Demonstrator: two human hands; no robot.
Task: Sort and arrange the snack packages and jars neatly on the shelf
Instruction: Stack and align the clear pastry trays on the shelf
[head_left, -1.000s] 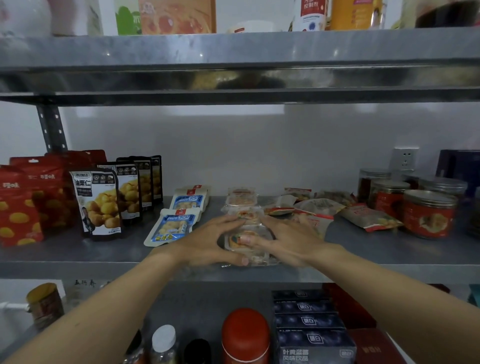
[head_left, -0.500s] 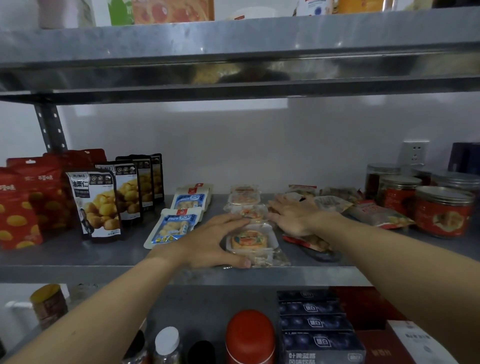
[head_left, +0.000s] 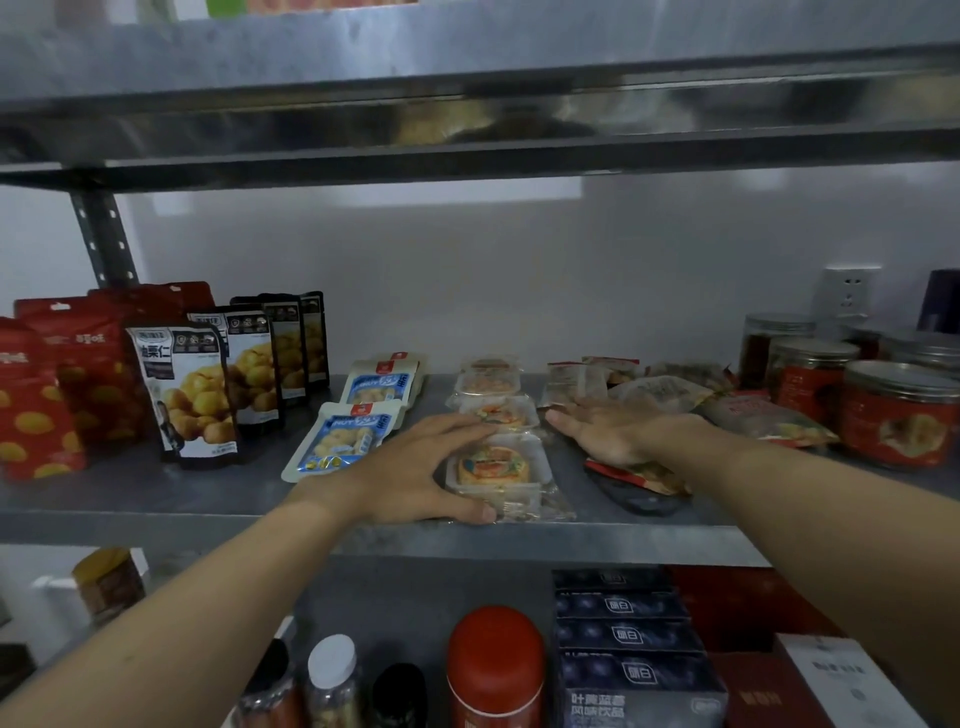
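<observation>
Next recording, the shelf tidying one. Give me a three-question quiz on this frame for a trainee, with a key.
1. True or false: the right hand lies flat, fingers straight, on the loose crinkled snack packets.
2. The left hand touches which? A) the front clear plastic pastry tray; B) a black chestnut pouch; C) a red-labelled jar.
3. Fill in: ___ clear pastry trays stand in one row running front to back on the grey metal shelf.
Key: 1 true; 2 A; 3 three.
</observation>
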